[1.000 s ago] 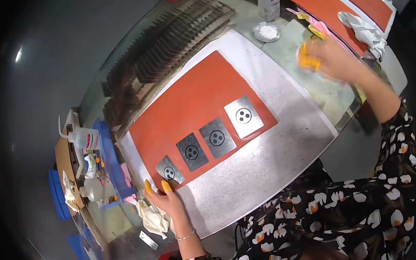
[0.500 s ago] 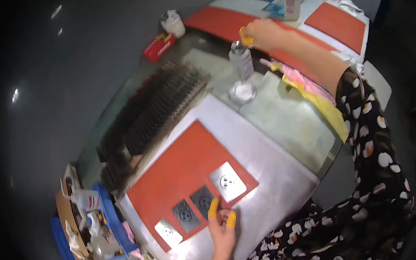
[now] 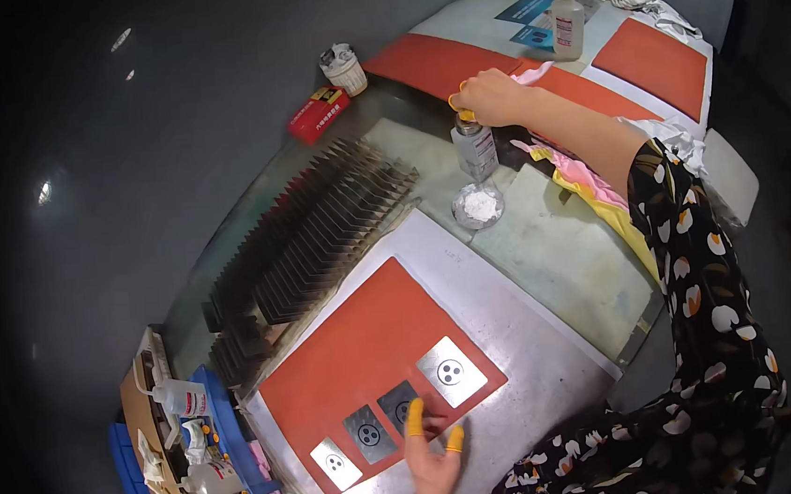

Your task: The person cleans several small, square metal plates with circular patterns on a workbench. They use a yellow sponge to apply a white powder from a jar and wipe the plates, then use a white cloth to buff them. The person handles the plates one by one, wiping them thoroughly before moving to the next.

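Observation:
My left hand [image 3: 433,460], with yellow finger cots on it, lies at the near edge of an orange mat [image 3: 357,344]. Its fingers are apart and hold nothing, with the index fingertip over a dark square metal plate [image 3: 396,399]. Beside that plate lie another dark plate [image 3: 360,446], a small bright plate [image 3: 350,474] and a larger bright plate [image 3: 469,384], each bearing a round dotted mark. My right hand [image 3: 492,97], its fingers curled, is down on the top of a small bottle [image 3: 477,153]. A pink cloth [image 3: 531,74] sticks out from behind this hand.
In front of the bottle sits a glass dish [image 3: 479,208] of white powder. Rows of dark upright plates [image 3: 319,235] stand at the left, beyond a blue tray [image 3: 203,386] of bottles. Farther back are a red box [image 3: 319,114], a jar [image 3: 343,71] and a wash bottle [image 3: 567,30].
My right hand has come down onto the bottle top, and pink cloth now shows behind it. My left hand stays by the plates. The whole view has shifted slightly.

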Available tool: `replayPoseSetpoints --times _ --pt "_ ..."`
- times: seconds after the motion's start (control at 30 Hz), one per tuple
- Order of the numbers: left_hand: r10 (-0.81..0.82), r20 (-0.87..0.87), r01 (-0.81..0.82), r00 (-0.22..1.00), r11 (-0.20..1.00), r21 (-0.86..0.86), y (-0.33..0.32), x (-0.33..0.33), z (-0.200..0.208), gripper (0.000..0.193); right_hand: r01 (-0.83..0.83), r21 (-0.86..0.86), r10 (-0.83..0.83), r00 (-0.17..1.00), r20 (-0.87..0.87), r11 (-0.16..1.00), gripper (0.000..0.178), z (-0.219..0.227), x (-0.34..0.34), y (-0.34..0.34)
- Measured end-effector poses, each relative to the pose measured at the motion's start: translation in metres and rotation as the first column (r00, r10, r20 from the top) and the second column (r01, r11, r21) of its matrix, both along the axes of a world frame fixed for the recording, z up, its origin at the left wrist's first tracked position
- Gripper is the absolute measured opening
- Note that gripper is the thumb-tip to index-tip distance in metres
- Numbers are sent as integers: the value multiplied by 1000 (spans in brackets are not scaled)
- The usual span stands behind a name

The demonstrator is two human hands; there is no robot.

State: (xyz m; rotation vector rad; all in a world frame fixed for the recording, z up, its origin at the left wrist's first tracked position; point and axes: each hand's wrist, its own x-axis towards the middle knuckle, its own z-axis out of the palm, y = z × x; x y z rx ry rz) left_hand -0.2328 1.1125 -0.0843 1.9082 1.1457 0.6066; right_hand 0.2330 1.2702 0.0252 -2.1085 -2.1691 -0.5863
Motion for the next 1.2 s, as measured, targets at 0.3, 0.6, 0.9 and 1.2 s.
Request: replayPoseSetpoints --times 0.3,0.6,0.9,1.2 --pt "-230 -519 415 823 868 274 71 -20 25 89 146 -84 -168 895 -414 986 21 -81 -15 -84" --pt "-287 -525 480 802 832 279 71 -16 28 89 148 -62 -157 813 -560 987 23 -129 -14 -62" --pt "-361 -478 500 801 843 201 85 -21 23 81 135 -105 -168 864 -475 985 19 -139 -20 -49" --pt "-24 -370 196 929 879 435 58 -80 17 77 -164 -79 37 604 -796 983 19 -79 -146 -135"
